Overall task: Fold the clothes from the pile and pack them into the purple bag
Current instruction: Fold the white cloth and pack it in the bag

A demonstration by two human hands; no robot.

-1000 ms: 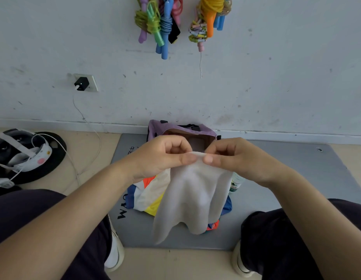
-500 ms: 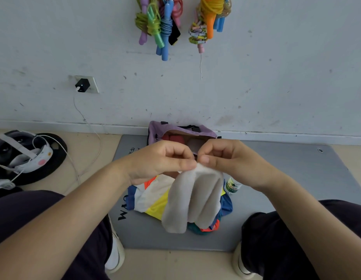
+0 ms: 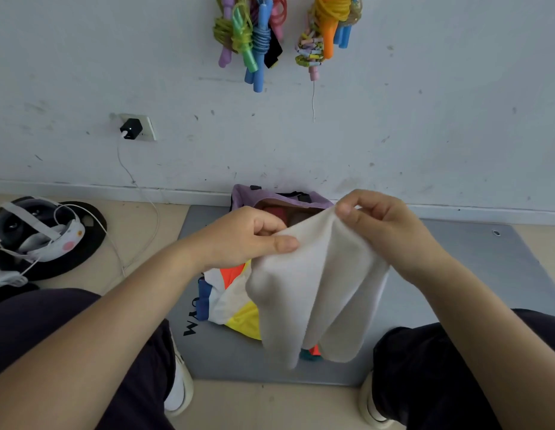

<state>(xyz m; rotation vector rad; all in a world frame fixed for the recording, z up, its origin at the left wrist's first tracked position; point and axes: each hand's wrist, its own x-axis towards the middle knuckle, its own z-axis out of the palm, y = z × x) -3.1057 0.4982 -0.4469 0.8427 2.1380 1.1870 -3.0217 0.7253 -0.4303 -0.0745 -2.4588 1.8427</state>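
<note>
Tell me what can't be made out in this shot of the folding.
Head view only:
- Purple bag: most of its inside is hidden by both hands and the white cloth.
- Clothes pile: largely covered by the cloth, so the item count is unclear.
- Mat lettering: partly hidden by the pile.
- Left hand and right hand fingertips: tucked behind the cloth edge.

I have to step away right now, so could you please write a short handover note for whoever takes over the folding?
Left hand and right hand each pinch the top edge of the white cloth, held in the air, hanging loose.
The purple bag stands open by the wall with dark red items inside.
The pile of colourful clothes lies on the grey mat.
Left to do: finish folding the cloth, pack it, then the pile.
</note>
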